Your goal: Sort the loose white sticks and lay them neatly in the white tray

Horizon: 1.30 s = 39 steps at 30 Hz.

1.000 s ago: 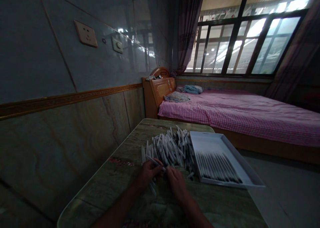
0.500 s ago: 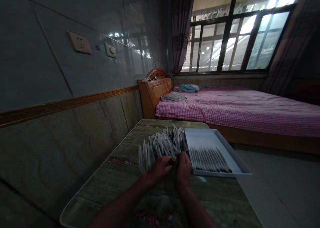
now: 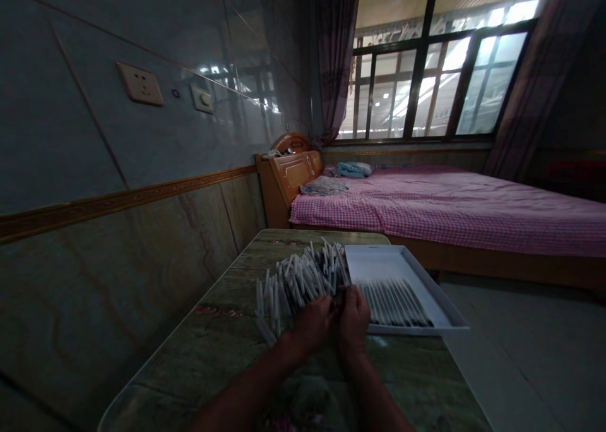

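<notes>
My left hand (image 3: pixel 313 318) and my right hand (image 3: pixel 353 315) meet close together over the table, fingers closed in a pinch. Something small and dark shows between them, too dim to name. Just beyond my hands lies a heap of white, pen-like sticks (image 3: pixel 303 277), some with dark parts. To the right of my right hand stands a shallow white box (image 3: pixel 379 261). Inside its near part, a row of similar pens (image 3: pixel 395 302) lies side by side, their dark ends toward me.
The table (image 3: pixel 199 356) has a green marbled top with pink floral marks. A tiled wall (image 3: pixel 142 261) runs along the left. Beyond the table is a bed (image 3: pixel 402 204) with a pink checked cover and a wooden headboard (image 3: pixel 288 176). A window (image 3: pixel 402 91) is behind it.
The view has shifted slightly, so the room sits a little further left. My hands stay together and have moved slightly right relative to the box, the right one now overlapping its left edge.
</notes>
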Available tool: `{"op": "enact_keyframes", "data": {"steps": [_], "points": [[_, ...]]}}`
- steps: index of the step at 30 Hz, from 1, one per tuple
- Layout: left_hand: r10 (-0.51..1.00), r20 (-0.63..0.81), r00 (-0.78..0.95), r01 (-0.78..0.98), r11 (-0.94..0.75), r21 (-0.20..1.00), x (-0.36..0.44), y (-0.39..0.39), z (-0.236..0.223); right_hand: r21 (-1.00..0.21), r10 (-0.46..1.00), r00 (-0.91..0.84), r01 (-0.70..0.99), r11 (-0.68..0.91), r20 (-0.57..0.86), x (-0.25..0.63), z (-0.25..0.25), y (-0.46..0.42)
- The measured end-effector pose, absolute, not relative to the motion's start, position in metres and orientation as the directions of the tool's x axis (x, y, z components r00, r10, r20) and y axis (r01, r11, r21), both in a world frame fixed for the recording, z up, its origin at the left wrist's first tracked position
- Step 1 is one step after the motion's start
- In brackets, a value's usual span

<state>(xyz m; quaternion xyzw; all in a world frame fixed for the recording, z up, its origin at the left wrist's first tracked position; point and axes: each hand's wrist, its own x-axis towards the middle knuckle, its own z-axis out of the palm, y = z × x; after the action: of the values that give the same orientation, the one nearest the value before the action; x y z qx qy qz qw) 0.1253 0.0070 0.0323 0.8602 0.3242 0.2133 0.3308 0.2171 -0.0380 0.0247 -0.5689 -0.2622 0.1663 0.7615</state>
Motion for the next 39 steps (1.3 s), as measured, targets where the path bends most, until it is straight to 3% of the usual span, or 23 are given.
{"op": "enact_keyframes", "data": {"steps": [3, 7, 12, 17, 25, 34, 39], "points": [[0.79, 0.236, 0.567, 0.298, -0.463, 0.835, 0.089, 0.025, 0.037, -0.959, 0.617, 0.754, 0.06, 0.276, 0.225, 0.21, 0.025, -0.038], [0.889, 0.16, 0.43, 0.098, -0.222, 0.97, 0.035, 0.051, 0.034, -0.976, 0.745, 0.642, 0.025, 0.215, 0.181, 0.195, 0.016, -0.037], [0.957, 0.071, 0.281, -0.083, -0.049, 0.995, -0.005, 0.062, 0.028, -0.981, 0.852, 0.487, 0.078, 0.176, 0.191, 0.181, -0.003, -0.035], [0.965, -0.006, 0.263, -0.254, 0.075, 0.964, -0.015, 0.065, 0.017, -0.972, 0.861, 0.457, 0.17, 0.16, 0.221, 0.183, -0.011, -0.033], [0.954, -0.063, 0.292, -0.236, 0.136, 0.962, -0.013, 0.065, 0.014, -0.973, 0.876, 0.439, 0.197, 0.121, 0.198, 0.182, -0.012, -0.034], [0.955, -0.023, 0.294, -0.217, 0.09, 0.972, -0.016, 0.071, 0.007, -0.976, 0.888, 0.423, 0.19, 0.106, 0.179, 0.18, -0.011, -0.034], [0.97, -0.012, 0.241, -0.306, 0.088, 0.948, -0.013, 0.07, 0.008, -0.965, 0.889, 0.41, 0.239, 0.111, 0.204, 0.177, -0.008, -0.034]]}}
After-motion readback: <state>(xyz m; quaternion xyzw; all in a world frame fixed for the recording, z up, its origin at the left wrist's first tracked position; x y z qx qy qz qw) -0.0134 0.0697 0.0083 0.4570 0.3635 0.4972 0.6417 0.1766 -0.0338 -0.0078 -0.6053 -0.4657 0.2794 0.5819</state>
